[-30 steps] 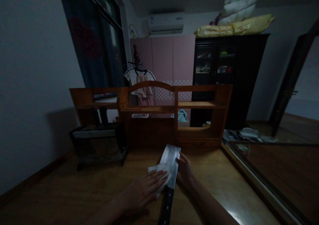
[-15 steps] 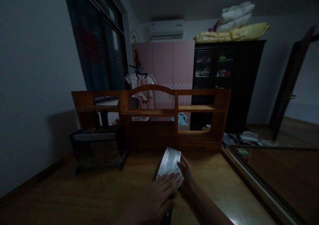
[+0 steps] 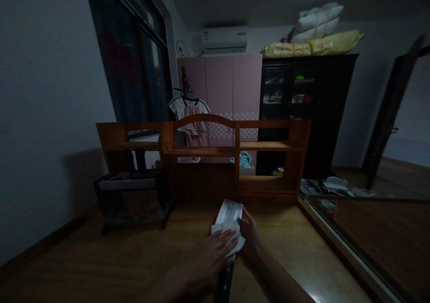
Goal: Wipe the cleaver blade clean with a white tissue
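A kitchen cleaver [image 3: 229, 212] lies along my view, its broad metal blade pointing away and its black handle [image 3: 225, 285] toward me. My left hand [image 3: 215, 251] presses a white tissue [image 3: 225, 228] against the blade near the handle, fingers laid together over it. My right hand [image 3: 250, 233] grips the blade's right edge, thumb side up; its other fingers are partly hidden behind the blade. To the left stands a dark knife block [image 3: 132, 200] with two black handles sticking up from it.
The hands are above a wooden tabletop [image 3: 188, 231]. Across its back stands a wooden shelf unit [image 3: 204, 151]. A wall [image 3: 50, 128] rises at the left. Beyond are a pink wardrobe [image 3: 220, 83], a dark cabinet [image 3: 332, 101] and hanging clothes [image 3: 188, 110].
My left hand has slid the tissue slightly down the blade toward me and left, uncovering more of the tissue and handle. My right hand stays at the blade's edge.
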Motion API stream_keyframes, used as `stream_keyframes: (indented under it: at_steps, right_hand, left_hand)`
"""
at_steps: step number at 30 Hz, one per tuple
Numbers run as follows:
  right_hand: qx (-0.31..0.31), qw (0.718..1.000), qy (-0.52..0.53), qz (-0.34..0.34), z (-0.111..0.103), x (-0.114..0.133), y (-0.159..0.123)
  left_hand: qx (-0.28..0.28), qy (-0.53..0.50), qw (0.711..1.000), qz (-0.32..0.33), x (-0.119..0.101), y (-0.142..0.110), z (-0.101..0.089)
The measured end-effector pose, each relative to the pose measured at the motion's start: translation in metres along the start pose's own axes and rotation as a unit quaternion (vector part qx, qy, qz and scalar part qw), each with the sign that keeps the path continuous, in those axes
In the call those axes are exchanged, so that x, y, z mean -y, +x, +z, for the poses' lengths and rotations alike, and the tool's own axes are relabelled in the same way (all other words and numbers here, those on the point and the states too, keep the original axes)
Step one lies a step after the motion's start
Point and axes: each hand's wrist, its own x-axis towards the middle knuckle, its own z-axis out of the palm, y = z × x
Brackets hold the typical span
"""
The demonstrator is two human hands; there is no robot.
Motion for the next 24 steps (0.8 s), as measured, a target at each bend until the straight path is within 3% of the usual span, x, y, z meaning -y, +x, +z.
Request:
stream_keyframes:
  at_steps: [7, 13, 17, 21, 24]
  right_hand:
    - [0.011, 1.0, 0.025, 0.008, 0.001, -0.004, 0.002]
    - [0.027, 0.999, 0.041, 0.009, 0.003, -0.003, 0.0]
    - [0.031, 0.999, 0.042, 0.005, 0.002, -0.003, -0.001]
    - [-0.002, 1.0, 0.009, -0.006, -0.002, 0.0, 0.002]
    - [0.0, 1.0, 0.001, -0.01, -0.004, 0.002, 0.003]
  left_hand:
    - [-0.03, 0.027, 0.999, -0.01, 0.019, -0.001, 0.011]
    - [-0.056, 0.046, 0.995, -0.071, 0.035, -0.004, 0.015]
    - [-0.082, 0.041, 0.993, -0.075, 0.019, -0.002, 0.013]
    - [-0.037, 0.014, 0.999, -0.008, -0.008, -0.001, 0.008]
    - [-0.014, -0.004, 1.0, 0.001, -0.013, -0.001, 0.01]
